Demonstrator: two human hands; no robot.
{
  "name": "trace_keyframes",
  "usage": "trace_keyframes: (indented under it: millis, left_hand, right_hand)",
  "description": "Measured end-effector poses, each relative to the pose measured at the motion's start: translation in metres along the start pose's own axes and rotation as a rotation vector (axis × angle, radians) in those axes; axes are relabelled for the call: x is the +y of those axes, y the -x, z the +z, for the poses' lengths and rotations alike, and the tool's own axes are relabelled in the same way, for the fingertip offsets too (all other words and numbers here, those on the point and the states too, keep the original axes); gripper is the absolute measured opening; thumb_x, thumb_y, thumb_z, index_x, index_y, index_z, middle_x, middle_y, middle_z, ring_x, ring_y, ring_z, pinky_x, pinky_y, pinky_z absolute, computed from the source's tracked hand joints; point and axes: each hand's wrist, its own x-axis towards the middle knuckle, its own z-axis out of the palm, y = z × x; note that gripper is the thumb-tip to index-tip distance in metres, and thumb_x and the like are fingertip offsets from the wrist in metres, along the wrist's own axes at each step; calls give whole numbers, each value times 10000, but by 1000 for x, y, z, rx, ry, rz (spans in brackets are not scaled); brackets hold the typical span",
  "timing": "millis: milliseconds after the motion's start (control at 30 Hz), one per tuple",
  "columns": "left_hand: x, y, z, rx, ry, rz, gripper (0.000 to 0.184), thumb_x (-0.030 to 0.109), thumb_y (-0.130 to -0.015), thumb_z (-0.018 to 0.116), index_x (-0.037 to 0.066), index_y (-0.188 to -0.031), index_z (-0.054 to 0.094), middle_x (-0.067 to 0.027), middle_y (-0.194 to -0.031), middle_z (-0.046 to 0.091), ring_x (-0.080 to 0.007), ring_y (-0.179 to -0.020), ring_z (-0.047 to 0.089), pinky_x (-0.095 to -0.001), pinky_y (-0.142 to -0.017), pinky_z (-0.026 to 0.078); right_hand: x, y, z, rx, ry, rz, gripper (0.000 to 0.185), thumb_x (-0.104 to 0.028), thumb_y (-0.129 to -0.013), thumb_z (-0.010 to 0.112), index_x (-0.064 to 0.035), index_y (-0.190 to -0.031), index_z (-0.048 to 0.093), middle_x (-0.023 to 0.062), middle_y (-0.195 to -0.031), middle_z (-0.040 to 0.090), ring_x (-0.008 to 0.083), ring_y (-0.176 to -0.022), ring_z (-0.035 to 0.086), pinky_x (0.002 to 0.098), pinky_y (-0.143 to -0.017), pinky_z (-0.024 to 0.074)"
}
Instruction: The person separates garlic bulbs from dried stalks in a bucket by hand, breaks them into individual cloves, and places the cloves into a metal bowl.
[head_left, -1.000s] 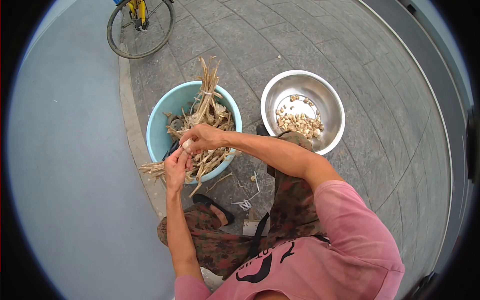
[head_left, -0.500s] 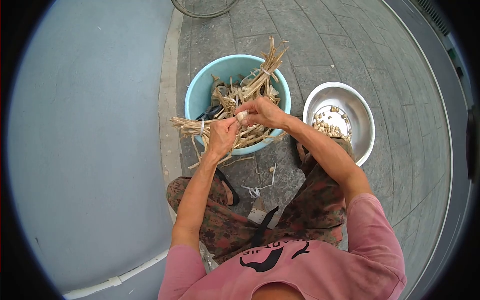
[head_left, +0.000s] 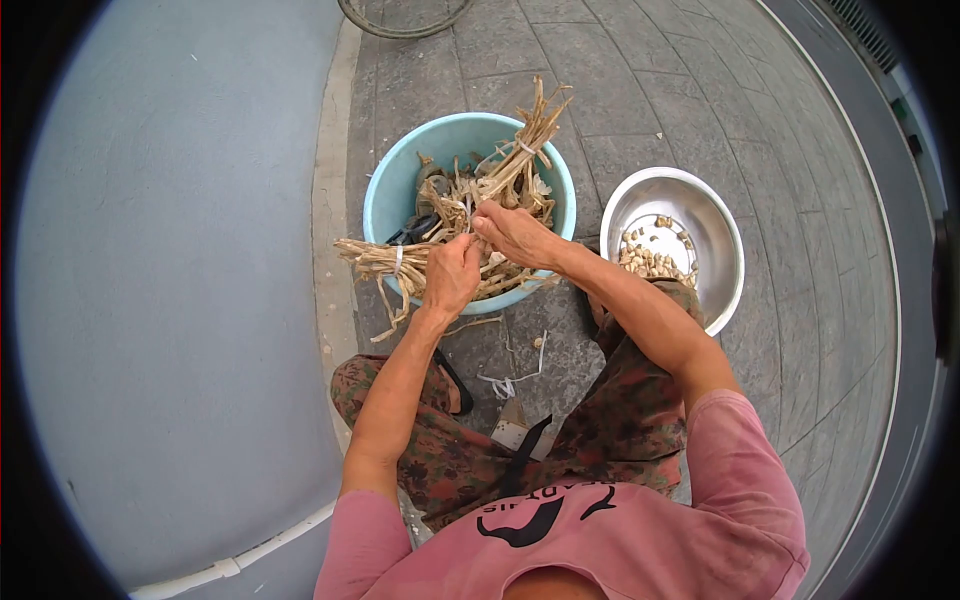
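Over the light blue tub (head_left: 392, 180), my left hand (head_left: 453, 272) and my right hand (head_left: 518, 237) meet with closed, pinching fingers. The garlic bulb between them is mostly hidden by the fingers now. A bundle of dried garlic stalks (head_left: 372, 257), tied with a white strip, sticks out leftward beside my left hand and over the tub's rim. Another tied stalk bundle (head_left: 535, 135) leans up at the tub's back right. Dry stalks and husks fill the tub under my hands, with a dark object (head_left: 418, 228) among them.
A steel basin (head_left: 722, 240) with loose garlic cloves (head_left: 652, 262) stands at the right, by my knee. White string (head_left: 505, 385) lies on the paving between my feet. A blue-grey wall (head_left: 190, 280) runs along the left; a wheel (head_left: 405, 30) shows at the top.
My hands have drawn closer together, and my right fingers have curled over the garlic bulb, which showed pale between them before. The view has shifted slightly.
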Motion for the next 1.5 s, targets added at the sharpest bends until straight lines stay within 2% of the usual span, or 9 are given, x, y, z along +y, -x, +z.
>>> trace_keyframes:
  millis: [100,267,367,467,567,867,1067,1267,1500]
  left_hand:
    - [14,-1,-6,-223,480,-319,290,167,-870,482,-21,-652,517,-26,-491,471,-86,-430,429,-262,-394,327]
    - [9,1,-2,-139,291,-60,302,185,-881,468,-20,-670,535,-6,-503,464,-68,-442,410,-238,-399,312]
    - [16,5,-5,-169,283,-58,326,209,-875,479,-33,-668,550,-27,-516,490,-90,-466,445,-256,-426,342]
    - [22,9,-4,-164,374,-105,314,202,-870,489,-25,-660,546,-19,-504,475,-78,-465,425,-247,-423,332]
    - [24,11,-3,-153,456,-109,307,199,-868,495,-14,-651,539,-7,-498,461,-65,-469,410,-234,-422,323]
    - [18,4,-16,-329,752,-211,308,246,-904,470,15,-702,503,61,-497,336,-20,-408,275,-185,-367,215]
    - [17,8,-19,-384,676,-313,315,224,-878,494,28,-632,516,40,-503,405,-36,-436,350,-211,-386,250]
    - [15,9,1,-77,262,-131,279,181,-819,534,-20,-627,550,-56,-487,495,-141,-429,453,-323,-438,355]
    - [-28,6,12,14,-266,46,329,144,-758,594,3,-1051,543,-170,-879,559,-330,-751,565,-403,-633,425]
  right_hand:
    - [0,0,1,46,55,-35,308,-291,-922,317,-12,-930,447,231,-695,533,407,-667,539,446,-620,395]
    - [-6,1,-2,31,109,-128,339,-314,-901,335,5,-860,441,206,-660,549,374,-637,572,456,-621,413]
    - [8,-4,11,88,-212,-172,322,-298,-885,343,-14,-774,447,116,-564,502,242,-474,502,382,-474,381]
    - [6,-1,-2,-206,-608,225,295,-264,-889,325,-35,-773,470,11,-540,428,94,-417,340,273,-373,261]
    - [-1,2,-4,-310,-833,360,241,-251,-859,347,-74,-729,445,-16,-491,385,48,-373,237,222,-345,134]
    - [-6,1,-8,-305,-972,280,198,-224,-871,381,-82,-756,459,-25,-533,382,31,-386,265,196,-337,159]
    - [8,1,13,-100,-662,160,229,-263,-854,412,-84,-718,455,-18,-513,376,84,-402,329,242,-365,247]
    - [7,-5,10,254,304,-155,263,-328,-871,446,-70,-818,442,-8,-557,426,92,-446,415,269,-391,333]
    - [13,-8,-14,-130,-1134,279,361,-359,-944,306,-48,-973,486,16,-734,480,102,-622,486,261,-586,451]
